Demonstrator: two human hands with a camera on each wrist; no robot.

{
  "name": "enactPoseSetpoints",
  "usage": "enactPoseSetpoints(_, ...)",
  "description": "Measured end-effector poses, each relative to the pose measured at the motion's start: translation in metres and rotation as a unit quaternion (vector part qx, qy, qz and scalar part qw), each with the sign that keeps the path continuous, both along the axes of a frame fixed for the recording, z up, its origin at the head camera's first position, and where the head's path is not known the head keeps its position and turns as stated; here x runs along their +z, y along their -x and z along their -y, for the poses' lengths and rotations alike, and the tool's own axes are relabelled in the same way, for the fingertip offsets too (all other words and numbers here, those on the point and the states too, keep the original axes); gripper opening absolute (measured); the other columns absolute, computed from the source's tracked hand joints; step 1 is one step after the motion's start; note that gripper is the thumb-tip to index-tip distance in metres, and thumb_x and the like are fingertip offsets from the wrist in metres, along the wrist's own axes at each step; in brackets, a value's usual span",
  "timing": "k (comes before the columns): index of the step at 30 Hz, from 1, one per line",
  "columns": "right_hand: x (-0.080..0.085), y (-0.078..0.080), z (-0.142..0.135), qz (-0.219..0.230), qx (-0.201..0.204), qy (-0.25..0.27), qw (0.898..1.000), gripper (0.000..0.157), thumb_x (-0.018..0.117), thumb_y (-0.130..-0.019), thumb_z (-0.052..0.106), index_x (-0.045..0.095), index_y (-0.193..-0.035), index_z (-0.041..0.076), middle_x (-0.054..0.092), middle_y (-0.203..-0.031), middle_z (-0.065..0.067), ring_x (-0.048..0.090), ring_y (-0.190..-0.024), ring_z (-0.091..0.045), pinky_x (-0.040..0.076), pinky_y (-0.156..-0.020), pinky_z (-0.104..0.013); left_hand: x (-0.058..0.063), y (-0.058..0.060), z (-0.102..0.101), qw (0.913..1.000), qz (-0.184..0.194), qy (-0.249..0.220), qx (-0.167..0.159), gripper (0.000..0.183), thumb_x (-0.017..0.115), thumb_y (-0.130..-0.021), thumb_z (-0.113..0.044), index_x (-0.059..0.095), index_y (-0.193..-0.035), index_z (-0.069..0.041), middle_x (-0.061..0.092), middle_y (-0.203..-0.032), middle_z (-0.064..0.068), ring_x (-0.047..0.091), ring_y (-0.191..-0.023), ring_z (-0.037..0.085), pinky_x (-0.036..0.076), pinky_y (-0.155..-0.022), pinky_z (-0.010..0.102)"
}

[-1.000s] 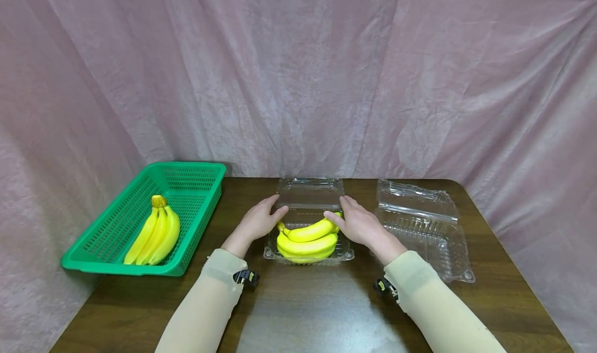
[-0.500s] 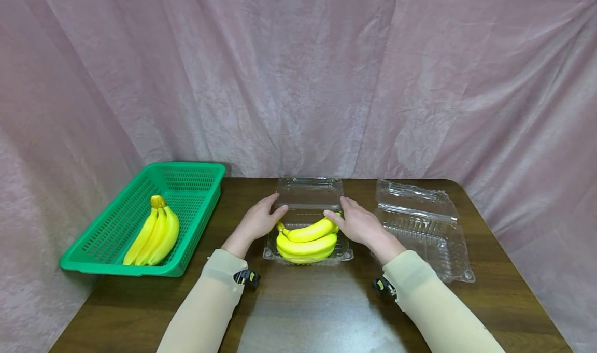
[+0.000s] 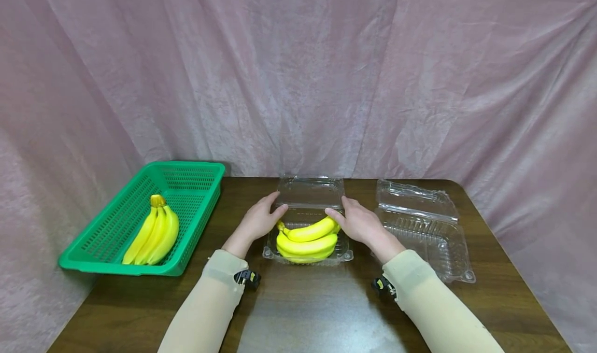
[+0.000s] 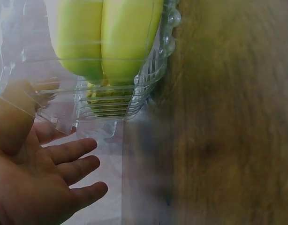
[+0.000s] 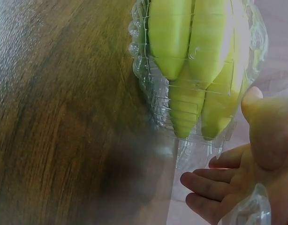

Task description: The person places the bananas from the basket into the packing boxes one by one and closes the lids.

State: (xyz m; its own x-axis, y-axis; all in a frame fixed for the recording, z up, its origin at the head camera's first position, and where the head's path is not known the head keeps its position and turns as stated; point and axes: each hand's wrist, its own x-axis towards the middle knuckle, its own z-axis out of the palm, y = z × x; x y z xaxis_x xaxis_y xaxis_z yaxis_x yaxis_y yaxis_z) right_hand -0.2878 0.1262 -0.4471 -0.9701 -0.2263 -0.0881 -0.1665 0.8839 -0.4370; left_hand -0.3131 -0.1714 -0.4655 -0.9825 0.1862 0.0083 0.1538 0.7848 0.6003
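Fingers (image 4: 80, 169) flank an open, clear container (image 3: 308, 214) holding bananas (image 3: 307, 246).

I record, to my left, a green perforated basket (image 3: 116, 269) containing a bunch of bananas (image 3: 154, 234); to my right, an open clear container (image 3: 426, 241); behind the brown counter (image 3: 298, 306), a creased pink curtain (image 3: 326, 83).

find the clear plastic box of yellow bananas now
In the head view, the clear plastic box sits centrally on the brown wooden table, between left hand and right hand.
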Motion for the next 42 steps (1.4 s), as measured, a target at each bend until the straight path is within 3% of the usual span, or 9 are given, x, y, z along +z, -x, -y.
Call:
enactPoseSetpoints(18, 0.001, 0.000, -0.005, -0.003, -0.012, 0.028, 1.000, 0.094, 0.036, -0.114, 0.068, 0.022, -0.174, -0.003, 0.027, -0.177, -0.028, 0.031, -0.161, -0.047, 0.030, -0.127, -0.066, 0.002, 0.000, 0.000, 0.9997, -0.014, -0.019, -0.001, 0.071, 0.059, -0.115, -0.046, 0.037, -0.173, -0.010, 0.039, -0.175, 0.018, 0.039, -0.159, 0.040, 0.033, -0.127, 0.061)
enactPoseSetpoints(42, 0.007, -0.004, -0.009, -0.026, -0.008, 0.055, 0.998, 0.091, 0.038, -0.115, 0.066, 0.021, -0.174, -0.002, 0.029, -0.175, -0.030, 0.034, -0.159, -0.050, 0.030, -0.126, -0.067, 0.016, -0.003, -0.002, 0.9989, -0.035, -0.029, -0.005, 0.071, 0.063, -0.114, -0.041, 0.037, -0.172, -0.009, 0.043, -0.171, 0.021, 0.042, -0.157, 0.041, 0.034, -0.127, 0.061)
